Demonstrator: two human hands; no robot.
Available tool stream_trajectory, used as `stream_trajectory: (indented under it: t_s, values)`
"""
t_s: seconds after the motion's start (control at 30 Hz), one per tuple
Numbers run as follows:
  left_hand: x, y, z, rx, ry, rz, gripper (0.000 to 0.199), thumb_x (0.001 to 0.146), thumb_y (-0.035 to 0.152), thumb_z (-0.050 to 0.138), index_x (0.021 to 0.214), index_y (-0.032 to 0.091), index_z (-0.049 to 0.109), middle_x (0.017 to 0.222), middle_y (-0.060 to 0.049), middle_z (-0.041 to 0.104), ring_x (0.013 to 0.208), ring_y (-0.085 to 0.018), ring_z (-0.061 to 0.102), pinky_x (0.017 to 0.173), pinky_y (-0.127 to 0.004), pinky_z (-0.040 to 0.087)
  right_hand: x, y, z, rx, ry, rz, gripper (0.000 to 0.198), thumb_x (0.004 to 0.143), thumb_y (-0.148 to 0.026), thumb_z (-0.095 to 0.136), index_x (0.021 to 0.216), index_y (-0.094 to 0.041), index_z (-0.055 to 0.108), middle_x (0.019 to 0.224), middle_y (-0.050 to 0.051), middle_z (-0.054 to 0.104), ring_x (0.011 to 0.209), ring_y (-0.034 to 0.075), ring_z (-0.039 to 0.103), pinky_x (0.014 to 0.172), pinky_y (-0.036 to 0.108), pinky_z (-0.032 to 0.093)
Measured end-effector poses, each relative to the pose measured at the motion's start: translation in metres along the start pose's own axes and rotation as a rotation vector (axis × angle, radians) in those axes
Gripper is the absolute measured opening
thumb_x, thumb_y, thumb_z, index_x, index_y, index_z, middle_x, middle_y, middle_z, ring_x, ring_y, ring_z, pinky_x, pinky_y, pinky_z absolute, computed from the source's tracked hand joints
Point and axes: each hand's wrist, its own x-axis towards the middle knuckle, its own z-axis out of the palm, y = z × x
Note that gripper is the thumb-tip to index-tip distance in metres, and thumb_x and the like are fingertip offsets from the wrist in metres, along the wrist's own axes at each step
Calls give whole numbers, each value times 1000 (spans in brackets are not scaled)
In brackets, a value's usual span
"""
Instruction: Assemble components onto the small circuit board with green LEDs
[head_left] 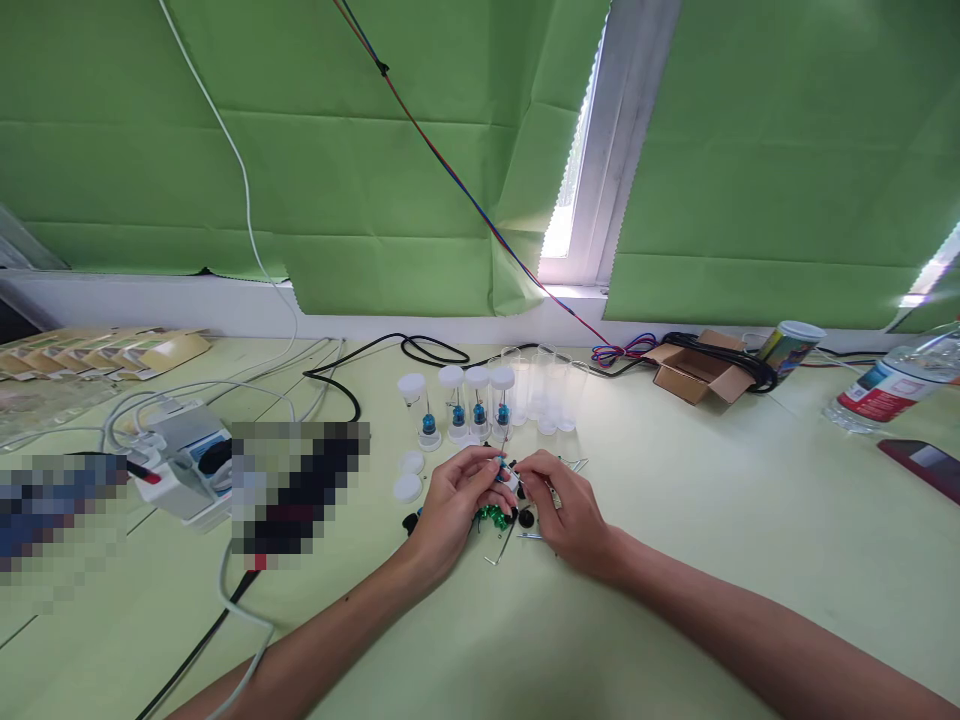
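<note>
Above pale table (720,490), left hand (456,492) pinching blue part (501,464), right hand (566,505) pinching silvery rod (514,473)

The held part (503,466) is blue, the loose pieces (495,517) shiny green, caps (407,487) white, table (690,480) pale yellow-green, curtains (405,170) green.

The left hand (450,498) and the right hand (571,508), near the lower centre, are both bare. The 2 forearms (720,605), also bare, are slim; the left one has 1 small spot (347,598).
</note>
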Motion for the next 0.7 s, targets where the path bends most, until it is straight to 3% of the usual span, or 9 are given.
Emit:
stream_trajectory:
  t_s: [0.7]
  values:
    - [0, -1, -1, 15, -11, 6, 25, 80, 31, 72, 96, 14, 64, 77, -3, 63, 61, -16, 67, 56, -28, 55, 1, 3, 0, 18, 14, 82, 19, 97, -10, 41, 104, -23, 53, 82, 0, 57, 66, 11, 52, 62, 23, 43]
